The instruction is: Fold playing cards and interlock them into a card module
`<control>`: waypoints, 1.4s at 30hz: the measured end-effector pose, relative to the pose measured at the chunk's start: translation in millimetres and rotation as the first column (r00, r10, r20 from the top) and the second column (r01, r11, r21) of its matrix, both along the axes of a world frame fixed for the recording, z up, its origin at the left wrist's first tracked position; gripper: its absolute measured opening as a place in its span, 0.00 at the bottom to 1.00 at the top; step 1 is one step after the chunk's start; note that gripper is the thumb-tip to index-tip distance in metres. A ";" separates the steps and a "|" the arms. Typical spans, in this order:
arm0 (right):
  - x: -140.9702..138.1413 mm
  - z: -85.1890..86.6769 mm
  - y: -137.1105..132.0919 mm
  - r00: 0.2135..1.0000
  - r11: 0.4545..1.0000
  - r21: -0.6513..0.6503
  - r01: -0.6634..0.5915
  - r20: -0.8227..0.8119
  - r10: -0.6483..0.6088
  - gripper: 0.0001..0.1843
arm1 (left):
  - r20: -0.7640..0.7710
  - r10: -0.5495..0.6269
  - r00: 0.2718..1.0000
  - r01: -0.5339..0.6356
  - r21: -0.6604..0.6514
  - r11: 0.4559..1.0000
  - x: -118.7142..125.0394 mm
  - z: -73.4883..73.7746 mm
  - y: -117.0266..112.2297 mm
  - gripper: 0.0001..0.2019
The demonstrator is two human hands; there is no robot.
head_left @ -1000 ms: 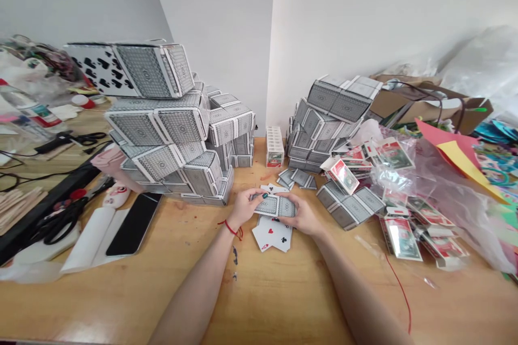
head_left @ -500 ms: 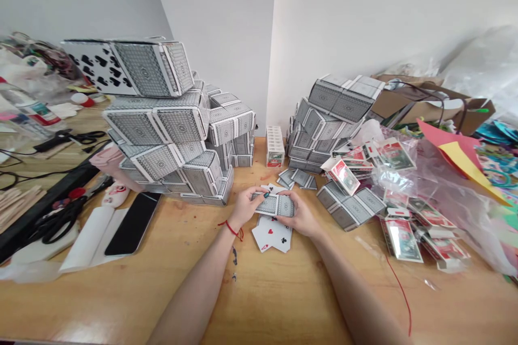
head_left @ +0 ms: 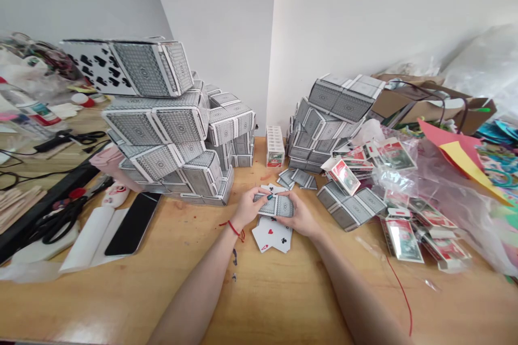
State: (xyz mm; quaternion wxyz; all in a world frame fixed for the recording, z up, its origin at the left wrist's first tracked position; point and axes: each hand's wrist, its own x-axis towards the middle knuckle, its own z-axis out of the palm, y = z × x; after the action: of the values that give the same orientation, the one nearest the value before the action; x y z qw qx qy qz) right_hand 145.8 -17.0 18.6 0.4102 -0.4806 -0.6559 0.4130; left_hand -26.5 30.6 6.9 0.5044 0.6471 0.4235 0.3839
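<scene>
Between my two hands are grey-backed playing cards (head_left: pixel 284 205), held just above the table with their patterned backs up. My left hand (head_left: pixel 250 208) grips their left end, thumb lying on top. At the right end, my right hand (head_left: pixel 301 214) is closed on the cards; its far fingers are partly hidden. Beneath them lie loose face-up cards (head_left: pixel 272 234), an ace of hearts and clubs among them. Beyond my hands, a few face-down cards (head_left: pixel 297 178) rest on the table. A block built of folded cards (head_left: pixel 351 205) sits to the right of my right hand.
Tall stacks of card blocks stand at left (head_left: pixel 178 124) and at right (head_left: pixel 329 118). A row of card boxes (head_left: pixel 275 146) is between them. Opened card boxes (head_left: pixel 402 240) and plastic wrap pile up at right. A phone (head_left: pixel 133 225) and scissors (head_left: pixel 60 221) lie at left.
My left hand has shifted slightly to the right along the cards, its thumb moving further over their top. My right hand stays nearly in place.
</scene>
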 end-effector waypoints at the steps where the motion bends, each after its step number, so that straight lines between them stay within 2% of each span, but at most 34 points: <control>1: -0.2 0.0 0.2 1.000 1.000 0.001 0.001 -0.003 -0.001 0.29 | 0.005 -0.006 1.000 0.006 -0.002 1.000 0.7 -0.2 0.0 0.09; 13: -1.5 2.0 0.7 1.000 1.000 -0.022 -0.017 0.012 0.017 0.28 | 0.011 -0.059 0.998 0.059 0.020 0.998 8.3 -0.3 -2.0 0.07; 17: -2.2 2.2 0.4 0.999 1.000 -0.014 -0.024 0.031 0.024 0.28 | 0.009 -0.025 1.000 0.025 0.046 0.999 11.4 -4.6 -3.2 0.07; 25: -1.9 -0.2 0.7 0.999 1.000 -0.007 -0.024 0.042 0.024 0.29 | 0.026 -0.030 0.999 0.030 -0.005 1.000 13.8 -9.9 -2.5 0.05; 30: -2.4 0.1 0.4 0.999 0.999 -0.024 -0.022 0.035 0.023 0.30 | 0.076 -0.010 0.997 0.012 -0.027 1.000 14.6 -7.6 -4.7 0.05; 35: -2.1 0.9 -0.3 0.993 0.996 -0.075 -0.052 -0.112 0.044 0.28 | 0.230 -0.010 0.973 0.031 -0.090 0.995 14.7 0.4 -8.3 0.14; 38: 0.3 0.7 0.8 0.965 0.991 -0.123 -0.055 -0.263 0.021 0.21 | 0.306 0.013 0.952 0.038 -0.159 0.987 12.8 4.9 -8.4 0.19; 42: 3.0 -4.4 5.1 0.920 0.980 -0.197 0.002 -0.384 -0.079 0.15 | 0.333 0.150 0.931 -0.093 -0.180 0.979 10.3 8.9 -5.3 0.22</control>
State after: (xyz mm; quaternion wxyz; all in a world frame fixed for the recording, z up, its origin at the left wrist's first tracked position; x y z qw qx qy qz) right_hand 148.8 -11.9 14.3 0.4923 -0.4398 -0.5081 0.5532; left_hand -16.3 25.3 15.8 0.5967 0.4995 0.3977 0.4861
